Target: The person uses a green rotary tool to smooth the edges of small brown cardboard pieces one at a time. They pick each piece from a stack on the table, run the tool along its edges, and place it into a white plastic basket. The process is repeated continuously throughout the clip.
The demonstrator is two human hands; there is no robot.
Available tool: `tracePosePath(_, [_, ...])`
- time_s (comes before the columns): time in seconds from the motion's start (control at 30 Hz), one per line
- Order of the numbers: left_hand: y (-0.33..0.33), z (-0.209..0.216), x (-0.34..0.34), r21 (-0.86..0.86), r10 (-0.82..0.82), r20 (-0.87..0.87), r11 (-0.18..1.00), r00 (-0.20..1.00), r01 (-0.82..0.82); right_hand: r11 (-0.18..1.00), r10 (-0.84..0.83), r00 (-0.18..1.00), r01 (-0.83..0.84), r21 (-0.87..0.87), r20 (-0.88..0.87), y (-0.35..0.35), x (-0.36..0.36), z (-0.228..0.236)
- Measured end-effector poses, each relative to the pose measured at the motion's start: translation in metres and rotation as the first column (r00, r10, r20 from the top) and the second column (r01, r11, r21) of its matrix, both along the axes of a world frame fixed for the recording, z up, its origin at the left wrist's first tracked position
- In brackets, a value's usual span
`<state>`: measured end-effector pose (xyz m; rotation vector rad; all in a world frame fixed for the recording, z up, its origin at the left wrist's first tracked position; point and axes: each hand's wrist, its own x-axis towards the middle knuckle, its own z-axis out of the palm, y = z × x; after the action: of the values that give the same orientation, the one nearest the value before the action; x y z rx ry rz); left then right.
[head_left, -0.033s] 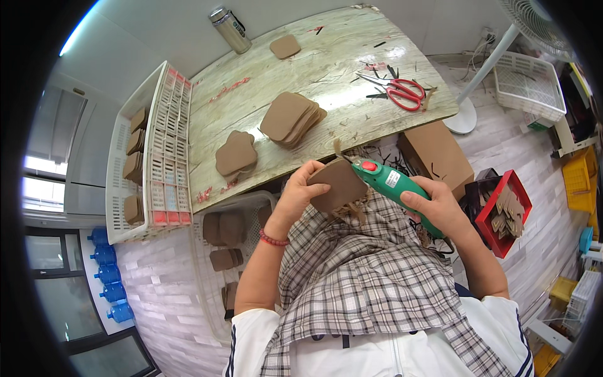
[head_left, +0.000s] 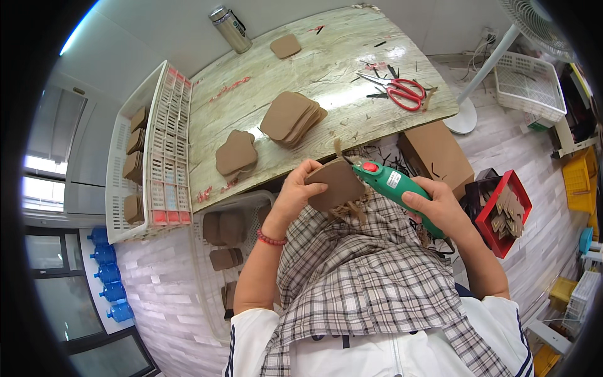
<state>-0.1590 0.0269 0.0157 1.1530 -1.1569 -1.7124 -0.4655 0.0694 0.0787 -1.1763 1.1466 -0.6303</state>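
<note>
Brown flat piece (head_left: 342,188) pinched along its left side by the left hand (head_left: 296,193), a green power tool (head_left: 392,180) at its upper right corner.

The left thumb lies flat on the piece's upper face, just inside the left edge, while the other fingers (head_left: 307,167) bend over the upper left corner and pass beneath, nearly closed on it; their ends are hidden. Its right half extends free of that grip, above the checked apron (head_left: 358,283) and just off the front edge of the bench (head_left: 210,132). The right hand (head_left: 440,205) wraps the tool's body, thumb on top, apart from the piece; whether the tip touches it, I cannot tell.
</note>
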Motion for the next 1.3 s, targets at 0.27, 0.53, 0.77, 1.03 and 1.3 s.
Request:
tracePosePath(0.27, [-0.002, 0.01, 0.02, -0.044, 0.211, -0.023, 0.976, 0.977, -0.212, 0.998, 0.058, 0.998, -0.059, 0.031, 0.033, -0.002, -0.005, -0.004])
tracePosePath(0.53, [-0.001, 0.019, 0.035, 0.018, 0.07, -0.016, 0.997, 0.997, -0.07, 0.996, 0.068, 0.995, -0.072, 0.058, 0.068, -0.003, -0.003, -0.006])
tracePosePath(0.77, [-0.003, 0.022, 0.031, 0.025, -0.008, 0.056, 1.0, 0.998, 0.007, 0.993, 0.053, 0.995, -0.061, 0.099, 0.083, -0.002, -0.004, 0.001])
tracePosePath(1.03, [-0.006, 0.036, 0.017, -0.076, 0.022, 0.195, 0.997, 0.981, -0.008, 0.989, 0.143, 0.987, -0.141, 0.035, -0.068, -0.005, -0.007, 0.0])
tracePosePath(1.3, [-0.006, 0.052, -0.002, -0.144, -0.108, 0.255, 0.978, 0.961, 0.149, 0.986, 0.167, 0.985, -0.168, -0.013, -0.039, -0.013, 0.008, -0.001])
